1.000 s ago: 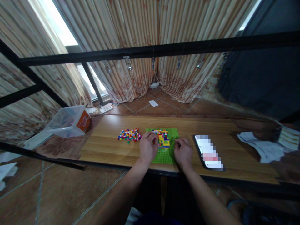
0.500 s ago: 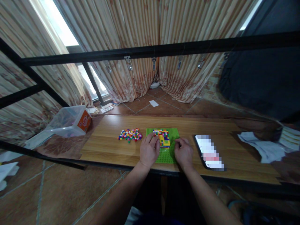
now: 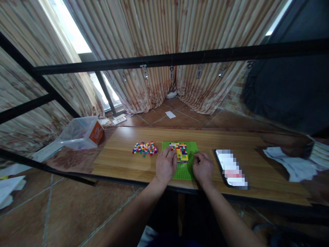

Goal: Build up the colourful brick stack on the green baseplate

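Note:
A green baseplate (image 3: pixel 191 148) lies on the wooden table (image 3: pixel 123 161), with a patch of small coloured bricks (image 3: pixel 181 151) built on its far half. My left hand (image 3: pixel 166 164) rests on the plate's left side, fingertips touching the brick patch; whether it pinches a brick I cannot tell. My right hand (image 3: pixel 203 167) lies on the plate's right edge, fingers curled, nothing visible in it. A loose pile of small coloured bricks (image 3: pixel 144 148) sits to the left of the plate.
A phone (image 3: pixel 231 168) lies right of the plate. A clear plastic bin (image 3: pixel 81 133) stands at the table's left end, crumpled white paper (image 3: pixel 293 166) at the right end. A black metal frame bar (image 3: pixel 180 58) crosses above. Curtains hang behind.
My left hand has slid slightly nearer along the plate's left side. The view has shifted a little to the left. My right hand stays put.

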`<state>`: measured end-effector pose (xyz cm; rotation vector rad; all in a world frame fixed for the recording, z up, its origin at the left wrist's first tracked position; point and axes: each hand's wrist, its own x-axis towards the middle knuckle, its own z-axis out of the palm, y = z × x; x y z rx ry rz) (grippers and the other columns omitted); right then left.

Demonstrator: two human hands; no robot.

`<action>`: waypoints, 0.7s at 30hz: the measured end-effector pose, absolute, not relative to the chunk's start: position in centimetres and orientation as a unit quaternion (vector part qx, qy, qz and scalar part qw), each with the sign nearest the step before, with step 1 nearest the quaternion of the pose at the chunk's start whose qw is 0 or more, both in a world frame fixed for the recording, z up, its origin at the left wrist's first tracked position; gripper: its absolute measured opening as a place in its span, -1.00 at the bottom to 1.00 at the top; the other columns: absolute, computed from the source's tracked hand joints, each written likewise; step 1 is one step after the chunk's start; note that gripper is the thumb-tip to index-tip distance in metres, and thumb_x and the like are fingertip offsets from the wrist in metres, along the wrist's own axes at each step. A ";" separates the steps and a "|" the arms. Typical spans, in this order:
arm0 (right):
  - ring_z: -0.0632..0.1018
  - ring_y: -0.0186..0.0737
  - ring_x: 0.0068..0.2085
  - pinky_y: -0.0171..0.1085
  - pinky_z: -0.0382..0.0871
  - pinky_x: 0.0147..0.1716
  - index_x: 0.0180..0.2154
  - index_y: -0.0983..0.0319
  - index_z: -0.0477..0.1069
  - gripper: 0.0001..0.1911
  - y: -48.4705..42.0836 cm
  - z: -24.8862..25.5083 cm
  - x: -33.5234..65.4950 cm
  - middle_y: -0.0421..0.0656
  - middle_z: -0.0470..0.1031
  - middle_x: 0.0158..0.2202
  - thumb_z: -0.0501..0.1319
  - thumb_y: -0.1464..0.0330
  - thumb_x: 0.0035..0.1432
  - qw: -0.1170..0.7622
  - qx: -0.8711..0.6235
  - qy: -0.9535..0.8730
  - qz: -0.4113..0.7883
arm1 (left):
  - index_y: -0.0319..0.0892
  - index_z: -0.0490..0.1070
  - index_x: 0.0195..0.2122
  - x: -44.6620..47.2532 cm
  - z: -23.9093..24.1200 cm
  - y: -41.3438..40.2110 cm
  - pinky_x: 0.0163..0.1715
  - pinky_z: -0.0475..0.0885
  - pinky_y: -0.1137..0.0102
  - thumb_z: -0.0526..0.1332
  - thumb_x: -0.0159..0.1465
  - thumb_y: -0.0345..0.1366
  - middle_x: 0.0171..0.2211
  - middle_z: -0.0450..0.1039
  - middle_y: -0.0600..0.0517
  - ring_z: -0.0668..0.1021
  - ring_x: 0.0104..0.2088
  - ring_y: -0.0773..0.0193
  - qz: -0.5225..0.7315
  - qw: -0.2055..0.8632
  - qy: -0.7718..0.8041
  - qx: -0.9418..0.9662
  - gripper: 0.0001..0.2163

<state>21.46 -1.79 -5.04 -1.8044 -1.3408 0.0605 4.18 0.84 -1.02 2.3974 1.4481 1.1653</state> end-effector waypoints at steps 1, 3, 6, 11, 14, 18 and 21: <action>0.47 -0.12 -0.23 -0.19 0.32 -0.19 -0.34 0.25 0.51 -0.74 -1.8 -5.0 21.4 -0.04 0.49 -0.29 0.04 0.37 0.13 0.432 -0.724 -0.538 0.024 | -0.13 0.47 -0.10 4.2 -1.0 0.8 -0.02 0.48 0.18 0.11 0.34 -0.37 0.00 0.47 -0.11 0.54 -0.03 0.12 0.384 0.059 0.478 0.788 -0.81; 0.47 -0.11 -0.24 -0.18 0.32 -0.20 -0.34 0.25 0.51 -0.73 -1.8 -5.0 21.4 -0.04 0.49 -0.30 0.04 0.37 0.14 0.431 -0.724 -0.538 0.022 | -0.13 0.47 -0.11 4.1 -0.9 0.8 -0.02 0.48 0.17 0.11 0.34 -0.36 0.00 0.47 -0.11 0.54 -0.03 0.13 0.385 0.069 0.480 0.785 -0.82; 0.47 -0.12 -0.25 -0.18 0.32 -0.21 -0.34 0.25 0.51 -0.72 -1.8 -5.0 21.4 -0.04 0.48 -0.30 0.03 0.37 0.14 0.430 -0.725 -0.538 0.019 | -0.10 0.47 -0.06 3.8 -0.7 0.6 0.02 0.48 0.18 0.11 0.34 -0.36 0.01 0.47 -0.08 0.54 -0.01 0.14 0.391 0.088 0.475 0.783 -0.79; 0.46 -0.13 -0.25 -0.19 0.32 -0.21 -0.35 0.24 0.51 -0.73 -1.8 -5.1 21.5 -0.05 0.48 -0.30 0.03 0.37 0.14 0.432 -0.721 -0.541 0.016 | -0.10 0.40 0.06 2.6 -0.5 0.1 0.08 0.45 0.23 0.08 0.35 -0.38 0.05 0.45 -0.08 0.51 0.05 0.19 0.406 0.125 0.469 0.774 -0.71; 0.46 -0.14 -0.26 -0.20 0.32 -0.22 -0.35 0.24 0.51 -0.73 -1.7 -5.1 21.5 -0.05 0.48 -0.31 0.03 0.37 0.14 0.434 -0.721 -0.540 0.016 | -0.13 0.39 0.07 1.0 -0.8 -0.3 0.10 0.43 0.22 0.08 0.33 -0.42 0.04 0.46 -0.10 0.50 0.07 0.17 0.412 0.125 0.490 0.758 -0.70; 0.47 -0.12 -0.26 -0.19 0.33 -0.22 -0.36 0.24 0.51 -0.73 -1.7 -5.2 21.5 -0.04 0.48 -0.31 0.03 0.36 0.14 0.437 -0.720 -0.539 0.018 | -0.17 0.40 0.02 -2.2 -2.1 -0.7 0.02 0.47 0.23 0.07 0.29 -0.45 -0.01 0.48 -0.12 0.53 0.01 0.16 0.420 0.134 0.537 0.719 -0.70; 0.47 -0.10 -0.24 -0.18 0.33 -0.21 -0.36 0.25 0.51 -0.73 -1.7 -5.2 21.5 -0.03 0.49 -0.30 0.04 0.36 0.13 0.437 -0.721 -0.537 0.019 | -0.21 0.43 -0.07 -4.5 -2.9 -0.9 -0.09 0.50 0.24 0.08 0.27 -0.43 -0.14 0.50 -0.12 0.56 -0.12 0.15 0.404 0.123 0.590 0.688 -0.75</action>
